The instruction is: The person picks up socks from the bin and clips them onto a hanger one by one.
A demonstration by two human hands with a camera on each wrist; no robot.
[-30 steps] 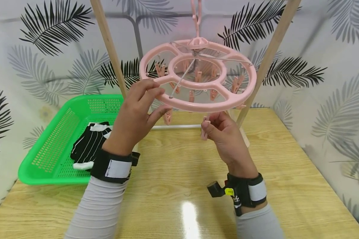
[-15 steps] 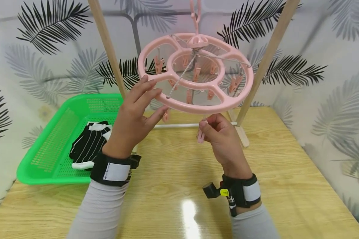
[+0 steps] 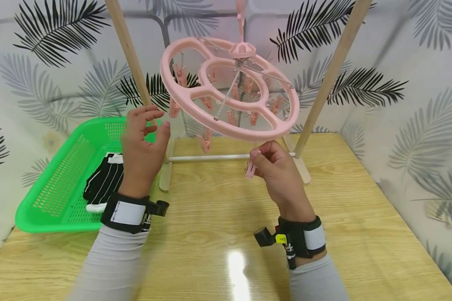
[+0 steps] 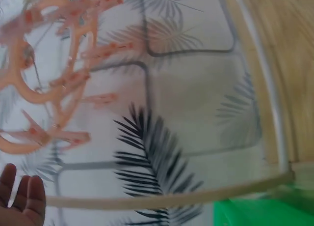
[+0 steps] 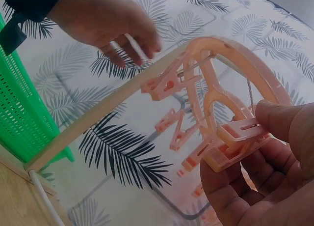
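Observation:
A pink round drying hanger [image 3: 233,131] hangs tilted, its right front side lower, with several pink clothespins dangling below it. My right hand [image 3: 280,175] pinches one pink clothespin [image 3: 250,169] under the front rim; in the right wrist view the thumb presses this clothespin [image 5: 240,132] from above and the fingers lie beneath. Off the rim to the left, my left hand [image 3: 141,146] is in the air with loosely bent fingers, holding nothing. The left wrist view catches only its fingertips [image 4: 32,196] below the hanger. Black striped socks with white trim [image 3: 104,179] lie left of that hand.
The socks sit in a green plastic basket [image 3: 41,209] on the wooden table [image 3: 207,234]. Wooden posts [image 3: 333,71] of a stand rise on both sides of the hanger, joined low down by a white rod [image 3: 211,158]. A leaf-patterned cloth [image 3: 418,138] covers the back.
My left hand has let go of the hanger's rim and moved left, toward the basket. The hanger has shifted left and tilts more. My right hand keeps its pinch on the clothespin, slightly farther left.

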